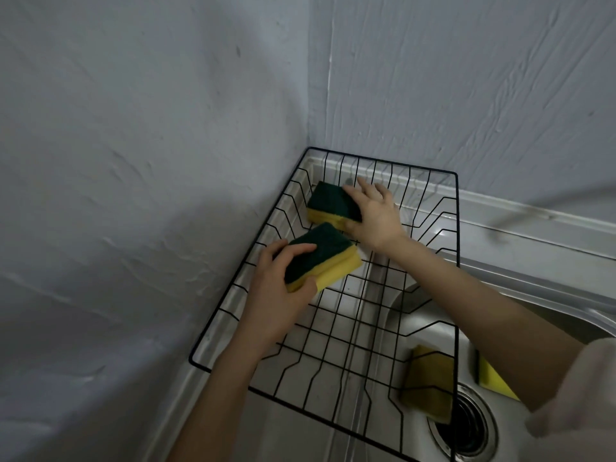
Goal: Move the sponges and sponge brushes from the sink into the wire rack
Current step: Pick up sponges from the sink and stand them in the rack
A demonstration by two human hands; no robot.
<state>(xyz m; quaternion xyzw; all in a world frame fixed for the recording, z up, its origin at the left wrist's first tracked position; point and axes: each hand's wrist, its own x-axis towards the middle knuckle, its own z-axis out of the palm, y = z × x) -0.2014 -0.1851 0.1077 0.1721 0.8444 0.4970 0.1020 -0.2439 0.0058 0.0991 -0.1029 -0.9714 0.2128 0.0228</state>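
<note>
A black wire rack (456,228) sits in the corner on the steel counter, partly over the sink (566,315). My left hand (276,295) grips a yellow sponge with a dark green scouring top (323,258) inside the rack's left middle. My right hand (376,215) rests on a second green-topped yellow sponge (328,203) at the rack's far left, thumb under its edge and fingers spread. Two more yellow sponges lie in the sink: one (428,383) seen through the rack wires, another (493,378) partly hidden by my right forearm.
The sink drain (473,425) lies at the lower right. Grey-blue walls (166,145) close in the corner on the left and behind the rack. A blurred thin rod (546,208) crosses the wall at the right.
</note>
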